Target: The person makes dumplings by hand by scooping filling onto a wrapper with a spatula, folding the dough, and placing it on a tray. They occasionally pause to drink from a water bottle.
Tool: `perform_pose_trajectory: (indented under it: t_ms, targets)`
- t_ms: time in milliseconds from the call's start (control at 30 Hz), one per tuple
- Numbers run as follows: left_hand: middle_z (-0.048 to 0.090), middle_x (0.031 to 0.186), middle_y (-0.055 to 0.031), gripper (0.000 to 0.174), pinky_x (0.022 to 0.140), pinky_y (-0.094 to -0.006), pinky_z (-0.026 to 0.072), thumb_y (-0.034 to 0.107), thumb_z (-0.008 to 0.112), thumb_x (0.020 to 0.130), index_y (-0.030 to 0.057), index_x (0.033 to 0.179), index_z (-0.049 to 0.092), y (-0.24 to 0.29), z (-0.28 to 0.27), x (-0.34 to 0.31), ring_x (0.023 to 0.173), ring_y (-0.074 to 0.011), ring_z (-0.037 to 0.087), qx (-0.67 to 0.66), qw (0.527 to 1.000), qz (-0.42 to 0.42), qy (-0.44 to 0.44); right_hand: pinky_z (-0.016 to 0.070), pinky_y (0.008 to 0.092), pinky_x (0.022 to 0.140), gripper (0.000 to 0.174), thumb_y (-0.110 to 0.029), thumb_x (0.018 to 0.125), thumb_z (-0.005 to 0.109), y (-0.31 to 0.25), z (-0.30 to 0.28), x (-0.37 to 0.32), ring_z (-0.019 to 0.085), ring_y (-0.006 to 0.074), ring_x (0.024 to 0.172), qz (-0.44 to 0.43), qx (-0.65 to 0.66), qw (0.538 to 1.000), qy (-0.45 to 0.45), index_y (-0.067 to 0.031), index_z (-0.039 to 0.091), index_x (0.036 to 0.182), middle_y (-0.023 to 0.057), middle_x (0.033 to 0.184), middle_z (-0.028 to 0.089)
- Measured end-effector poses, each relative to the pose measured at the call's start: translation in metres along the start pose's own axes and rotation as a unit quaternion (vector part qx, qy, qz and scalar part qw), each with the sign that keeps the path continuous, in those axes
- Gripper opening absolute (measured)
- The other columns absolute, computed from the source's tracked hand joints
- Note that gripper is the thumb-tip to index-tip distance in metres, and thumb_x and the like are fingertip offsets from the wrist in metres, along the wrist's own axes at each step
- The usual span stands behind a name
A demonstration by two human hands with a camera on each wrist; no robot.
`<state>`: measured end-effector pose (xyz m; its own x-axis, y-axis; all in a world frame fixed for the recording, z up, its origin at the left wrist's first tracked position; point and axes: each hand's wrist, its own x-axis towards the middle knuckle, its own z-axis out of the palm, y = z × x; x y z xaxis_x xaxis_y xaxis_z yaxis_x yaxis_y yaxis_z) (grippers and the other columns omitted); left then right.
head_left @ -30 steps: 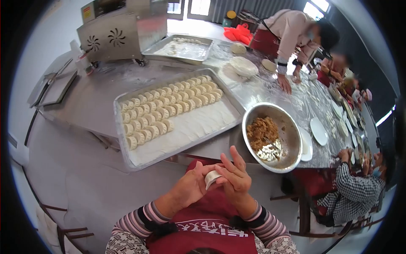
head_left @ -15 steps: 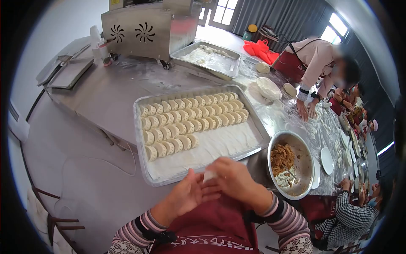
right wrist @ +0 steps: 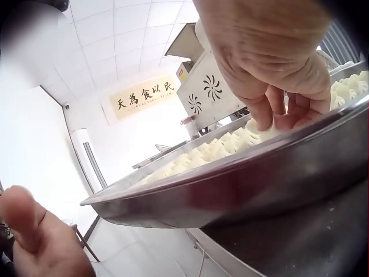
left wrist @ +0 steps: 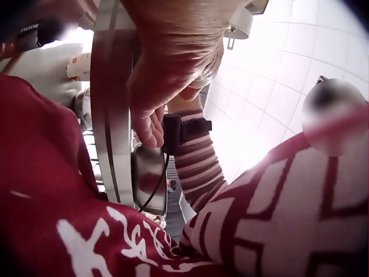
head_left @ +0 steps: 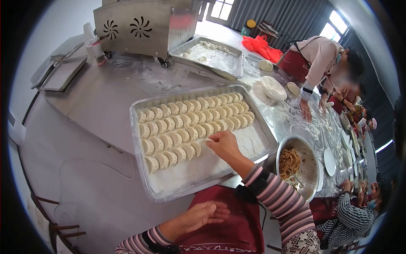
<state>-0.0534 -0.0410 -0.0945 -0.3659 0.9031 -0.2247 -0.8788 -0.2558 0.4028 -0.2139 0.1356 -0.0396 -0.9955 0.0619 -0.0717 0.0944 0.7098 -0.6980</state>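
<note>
My right hand is over the large metal tray, at the end of the front row of folded dumplings. Its thumb and fingers pinch a pleated dumpling, seen best in the right wrist view and mostly covered by the fingers in the head view. Several rows of crescent dumplings fill the tray's far and left parts, on a pale, floury lining. My left hand hovers in front of the red apron, holding nothing, its fingers relaxed.
A steel bowl of brown filling with a spoon stands right of the tray. Behind are a tray of small dough pieces, dough lumps and a steel machine. Other people work along the table's right side.
My hands held a dumpling together over the apron, then parted. The right hand has carried it forward to the tray's front row; the left has stayed low near the apron.
</note>
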Motion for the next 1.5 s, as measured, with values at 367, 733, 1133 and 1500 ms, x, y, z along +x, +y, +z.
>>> perform_pose_trajectory:
  t_ms: [367,733,1133,1500]
  targets:
    - [0.052,0.129,-0.018,0.043,0.104,-0.0424,0.0405,0.03,0.045,0.1,0.0004,0.13,0.045,-0.003,-0.006,0.0,0.122,-0.029,0.051,-0.002,1.0,0.005,0.019,0.0515,0.038,0.064,0.022,-0.02,0.069,0.071,0.01,0.018,0.012,0.065,0.0299,0.065,-0.044,-0.069,0.996,0.045,0.0008,0.066,0.071,0.0169,0.067,0.065]
    - [0.055,0.126,-0.0171,0.04,0.102,-0.0409,0.0421,0.029,0.046,0.1,0.0006,0.127,0.047,-0.007,0.005,-0.003,0.118,-0.0275,0.053,0.038,0.998,0.022,0.04,0.0499,0.0428,0.069,0.022,-0.018,0.074,0.069,0.005,-0.001,-0.017,0.063,0.0368,0.076,-0.11,-0.095,0.984,0.097,-0.0006,0.064,0.086,0.019,0.083,0.064]
    - [0.057,0.122,-0.0154,0.034,0.099,-0.0379,0.0457,0.022,0.048,0.099,0.0013,0.126,0.047,-0.022,0.038,0.01,0.115,-0.025,0.056,0.146,0.987,0.001,0.067,0.0511,0.0298,0.056,0.02,-0.006,0.077,0.072,0.014,-0.118,-0.248,0.064,0.022,0.063,-0.14,0.004,0.987,0.074,-0.0029,0.063,0.094,0.0112,0.091,0.062]
    - [0.059,0.116,-0.0149,0.029,0.091,-0.0333,0.0495,0.018,0.049,0.099,-0.001,0.121,0.049,-0.028,0.093,0.058,0.105,-0.0206,0.06,0.264,0.961,-0.074,0.044,0.05,0.0228,0.062,0.012,-0.002,0.081,0.067,0.138,-0.141,-0.379,0.064,0.0102,0.069,0.171,0.217,0.933,0.229,0.0027,0.066,0.092,0.0064,0.077,0.067]
